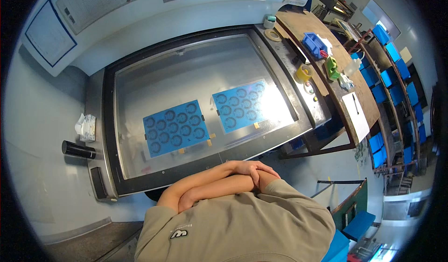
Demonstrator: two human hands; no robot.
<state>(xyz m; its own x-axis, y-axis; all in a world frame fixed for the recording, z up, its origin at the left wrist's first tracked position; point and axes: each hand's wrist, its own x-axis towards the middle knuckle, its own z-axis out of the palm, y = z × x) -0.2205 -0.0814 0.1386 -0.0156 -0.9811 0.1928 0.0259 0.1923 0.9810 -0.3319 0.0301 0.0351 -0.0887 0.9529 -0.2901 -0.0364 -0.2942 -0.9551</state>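
Both my arms are folded across my chest, in front of the machine's front edge. My left hand [249,167] rests over my right arm near the elbow, fingers stretched out, thumb apart, no object in it. Tucked in by my left elbow is my right hand [186,200]; its fingers are mostly hidden. Before me lies a framed clear panel [172,82]. Two blue sheets with rows of dark ring patterns lie in this frame, a left sheet [164,132] and a right sheet [239,101]. Small tan tape tabs [181,151] sit along their near edges. Neither hand touches the sheets.
A tissue box [87,127] and a black cylinder [78,149] are at the left side. On the right ledge are tape rolls [304,72] and buttons. A wooden bench [305,23] holds a blue bin [314,45] and paper [355,115]. Shelves with blue bins [388,77] stand beyond.
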